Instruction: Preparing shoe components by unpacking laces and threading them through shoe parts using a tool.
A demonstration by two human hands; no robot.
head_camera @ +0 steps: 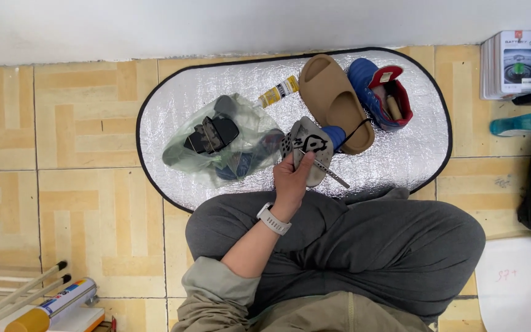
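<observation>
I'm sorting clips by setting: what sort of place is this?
Probably a home or small shop floor used for shoe repair: a tiled floor, a silver mat holding a tan slide sandal and a glue tube.

head view – steep downward, close above lap

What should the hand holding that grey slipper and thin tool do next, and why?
Probably bring the other hand in to steady the grey slipper. Only the left hand shows, gripping both the slipper and a thin metal tool above the silver mat, so neither can be worked freely.
</observation>
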